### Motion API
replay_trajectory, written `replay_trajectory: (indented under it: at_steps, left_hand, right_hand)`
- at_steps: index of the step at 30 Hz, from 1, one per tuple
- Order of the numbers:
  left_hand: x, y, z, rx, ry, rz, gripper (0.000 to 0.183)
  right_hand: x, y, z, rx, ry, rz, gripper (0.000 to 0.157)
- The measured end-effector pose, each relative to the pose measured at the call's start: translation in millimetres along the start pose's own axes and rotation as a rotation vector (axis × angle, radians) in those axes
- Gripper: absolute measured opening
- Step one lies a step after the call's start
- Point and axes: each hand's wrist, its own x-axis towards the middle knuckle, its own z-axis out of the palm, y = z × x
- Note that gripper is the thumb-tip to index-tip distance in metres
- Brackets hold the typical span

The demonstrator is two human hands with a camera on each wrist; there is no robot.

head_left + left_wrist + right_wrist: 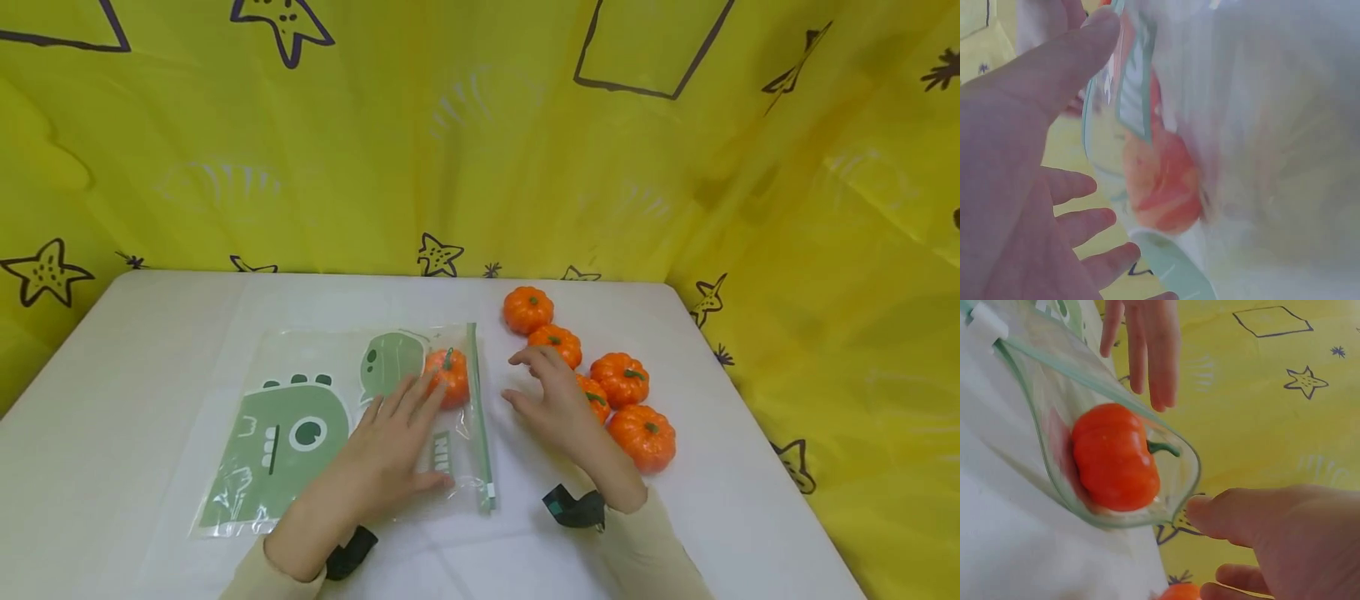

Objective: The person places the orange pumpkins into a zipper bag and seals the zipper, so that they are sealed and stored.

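Observation:
A clear zip bag (292, 450) with green dinosaur prints lies flat on the table, its green-edged mouth facing right. Just inside that mouth sits a small orange toy pumpkin (452, 385) with a green stem. The right wrist view shows the mouth gaping around this pumpkin (1113, 456), with a white slider (988, 322) at one end. My left hand (386, 454) is over the bag, fingers straight and spread, the tips by the bagged pumpkin; whether they touch it I cannot tell. Holding nothing, my right hand (558, 412) hovers right of the mouth with fingers loosely bent.
Several more orange pumpkins (642, 439) stand on the white table (135, 400) to the right, partly behind my right hand. One pumpkin (528, 310) is farthest back. A yellow curtain (360, 167) with drawn starfish hangs behind and to the sides.

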Motion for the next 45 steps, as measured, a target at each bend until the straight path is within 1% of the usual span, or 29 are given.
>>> replay_trajectory:
  at_steps: [4, 8, 11, 15, 19, 21, 24, 27, 31, 35, 38, 40, 42, 45]
  left_hand:
    - [13.3, -8.8, -2.5, -0.04, 0.013, -0.04, 0.11]
    - [27.2, -14.1, -4.5, -0.077, 0.047, -0.064, 0.107]
    - [34.8, -15.1, -3.5, -0.096, 0.055, -0.065, 0.109]
    - [38.8, -13.3, 1.0, -0.101, 0.04, -0.071, 0.117]
    - [38.3, -10.2, 3.5, -0.074, 0.033, -0.063, 0.12]
    - [37.9, -7.2, 2.3, -0.073, 0.025, -0.03, 0.116]
    - [37.1, -1.7, 1.2, -0.076, 0.001, 0.04, 0.104]
    - [36.4, 1.6, 2.4, -0.074, 0.004, 0.101, 0.087]
    - [36.6, 3.0, 3.8, -0.046, 0.019, 0.136, 0.067]
    - [34.9, 7.1, 3.5, -0.031, -0.022, 0.165, 0.06]
    - [28.8, 12.7, 4.1, -0.001, -0.044, 0.174, 0.063]
    - [22.8, 17.1, 5.6, 0.023, -0.054, 0.165, 0.068]
    - [17.1, 21.1, 9.1, 0.066, -0.048, 0.16, 0.076]
    - [11.6, 26.5, 16.3, 0.113, -0.02, 0.164, 0.088]
  right_hand:
    - [-6, 5, -12.9, -0.086, 0.006, -0.004, 0.039]
    - [-8, 9, -26.4, -0.166, -0.004, 0.043, 0.04]
    - [-10, 13, -32.8, -0.227, -0.041, 0.079, 0.038]
    - [-15, 16, -36.5, -0.293, -0.111, 0.101, 0.037]
    - [-18, 18, -37.5, -0.315, -0.175, 0.126, 0.04]
    - [-18, 20, -38.3, -0.314, -0.194, 0.138, 0.041]
    - [-17, 21, -39.6, -0.315, -0.222, 0.157, 0.042]
    - [-18, 22, -40.4, -0.313, -0.244, 0.173, 0.046]
    - [-18, 23, -40.4, -0.308, -0.238, 0.152, 0.049]
    - [-17, 22, -38.1, -0.282, -0.21, 0.144, 0.051]
    - [-15, 20, -34.5, -0.258, -0.193, 0.151, 0.054]
    - [-15, 19, -31.9, -0.249, -0.178, 0.148, 0.056]
    - [-14, 19, -29.6, -0.247, -0.153, 0.137, 0.057]
    - [-14, 19, -28.1, -0.258, -0.118, 0.127, 0.056]
